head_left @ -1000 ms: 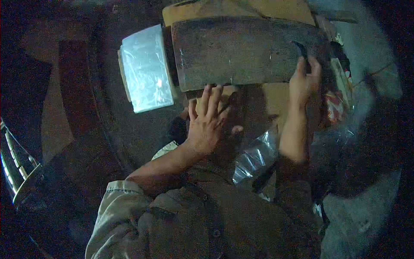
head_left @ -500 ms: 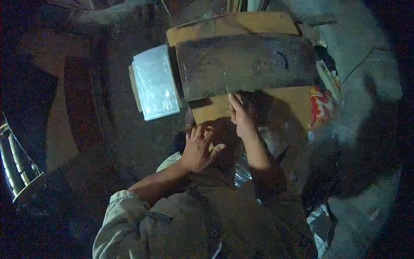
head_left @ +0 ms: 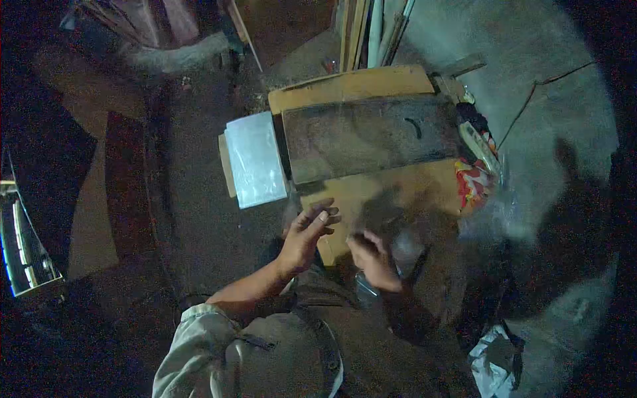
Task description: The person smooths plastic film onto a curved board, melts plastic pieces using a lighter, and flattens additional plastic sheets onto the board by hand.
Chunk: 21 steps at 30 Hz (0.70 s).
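Note:
My left hand [head_left: 310, 233] hovers over the near edge of a tan cardboard sheet [head_left: 398, 189], its fingers apart and nothing visible in them. Just to the right, my right hand [head_left: 375, 260] is bent at the fingers and smeared by motion; whether it grips anything cannot be made out. Beyond both hands, a dark, worn flat board [head_left: 358, 136] lies across the cardboard. A small curved dark strip or mark [head_left: 415, 127] shows on its right part. Left of the board is a stack of clear plastic sheets or bags [head_left: 255, 159].
A red and white crumpled wrapper [head_left: 472, 186] lies at the cardboard's right edge. Long thin poles [head_left: 361, 33] stand behind. Silvery crumpled plastic [head_left: 492, 365] lies at the lower right. A metal-framed object [head_left: 26, 245] is at the far left. The light is dim.
My right hand has drawn back from the board's near edge toward my body, its fingers now more bent. My left hand has turned and its fingers have spread. The camera view has tilted up.

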{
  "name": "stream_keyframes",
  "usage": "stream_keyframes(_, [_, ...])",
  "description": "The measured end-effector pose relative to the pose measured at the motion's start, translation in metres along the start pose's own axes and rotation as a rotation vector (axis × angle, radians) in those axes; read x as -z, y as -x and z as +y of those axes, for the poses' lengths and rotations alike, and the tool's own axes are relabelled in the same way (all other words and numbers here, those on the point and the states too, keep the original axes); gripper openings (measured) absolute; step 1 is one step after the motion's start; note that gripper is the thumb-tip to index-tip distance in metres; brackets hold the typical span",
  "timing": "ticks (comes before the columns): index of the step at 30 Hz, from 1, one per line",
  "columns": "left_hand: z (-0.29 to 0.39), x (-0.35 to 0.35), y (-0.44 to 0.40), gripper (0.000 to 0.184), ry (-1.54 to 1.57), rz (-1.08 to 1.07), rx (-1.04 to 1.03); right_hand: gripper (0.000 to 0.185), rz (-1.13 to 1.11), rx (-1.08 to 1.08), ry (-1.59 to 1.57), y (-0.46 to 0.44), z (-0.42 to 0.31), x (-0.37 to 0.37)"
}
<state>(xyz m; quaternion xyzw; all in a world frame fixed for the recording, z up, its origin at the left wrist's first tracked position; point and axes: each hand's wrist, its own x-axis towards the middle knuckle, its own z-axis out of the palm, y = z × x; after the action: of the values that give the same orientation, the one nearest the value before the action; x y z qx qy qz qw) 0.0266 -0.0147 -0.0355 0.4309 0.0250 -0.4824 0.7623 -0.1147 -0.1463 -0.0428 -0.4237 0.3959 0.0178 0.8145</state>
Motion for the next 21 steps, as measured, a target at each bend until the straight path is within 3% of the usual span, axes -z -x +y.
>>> stream_keyframes(2, [0.000, 0.001, 0.002, 0.023, -0.079, 0.085, -0.072, 0.023, -0.040, 0.229, 0.479, -0.004, 0.040, 0.022])
stream_keyframes(3, [0.002, 0.002, 0.006, 0.023, -0.082, 0.080, -0.076, 0.023, -0.045, 0.309, 0.636, -0.003, 0.042, 0.024])
stream_keyframes(5, [0.011, 0.005, 0.014, 0.016, -0.287, 0.111, -0.263, 0.021, -0.516, 0.241, 0.936, 0.016, -0.001, 0.005])
stream_keyframes(6, [0.026, 0.000, 0.024, 0.011, -0.210, 0.109, -0.210, 0.021, -0.656, 0.258, 0.919, 0.019, -0.012, 0.005])
stream_keyframes(9, [0.060, 0.001, 0.048, 0.007, -0.322, -0.081, -0.364, 0.018, -0.619, 0.214, 0.873, 0.040, -0.057, 0.008])
stream_keyframes(10, [0.080, 0.000, 0.054, 0.014, -0.461, -0.126, -0.353, 0.018, -0.617, 0.220, 0.870, 0.047, -0.075, 0.007])
stream_keyframes(11, [0.095, -0.004, 0.058, 0.014, -0.468, -0.129, -0.354, 0.022, -0.492, 0.296, 0.738, 0.054, -0.094, 0.005])
stream_keyframes(12, [0.109, -0.010, 0.061, 0.015, -0.597, -0.298, -0.309, 0.027, -0.368, 0.368, 0.603, 0.060, -0.111, 0.000])
stream_keyframes(13, [0.124, -0.015, 0.066, 0.030, -0.721, -0.468, -0.259, 0.037, -0.292, 0.558, 0.678, 0.065, -0.123, -0.014])
stream_keyframes(14, [0.146, -0.020, 0.072, 0.033, -1.004, -0.568, -0.021, 0.047, -0.210, 0.746, 0.751, 0.067, -0.134, -0.029])
stream_keyframes(15, [0.155, -0.029, 0.074, 0.033, -1.007, -0.569, -0.021, 0.056, -0.278, 0.890, 0.941, 0.067, -0.149, -0.041])
stream_keyframes(16, [0.160, -0.037, 0.075, 0.037, -1.127, -0.775, -0.102, 0.066, -0.347, 1.032, 1.132, 0.064, -0.160, -0.049])
stream_keyframes(17, [0.163, -0.041, 0.074, 0.043, -1.239, -0.984, -0.185, 0.066, -0.346, 1.031, 1.131, 0.058, -0.164, -0.050])
stream_keyframes(18, [0.164, -0.037, 0.071, 0.053, -1.141, -1.128, -0.250, 0.066, -0.550, 1.029, 1.239, 0.051, -0.165, -0.050])
stream_keyframes(19, [0.168, -0.035, 0.068, 0.053, -1.141, -1.128, -0.250, 0.067, -0.653, 1.025, 1.294, 0.046, -0.164, -0.049])
stream_keyframes(20, [0.173, -0.033, 0.066, 0.055, -1.103, -1.183, -0.102, 0.067, -0.760, 1.018, 1.343, 0.041, -0.163, -0.048])
stream_keyframes(21, [0.179, -0.029, 0.064, 0.056, -1.058, -1.230, 0.045, 0.053, -0.830, 0.778, 1.245, 0.035, -0.161, -0.046])
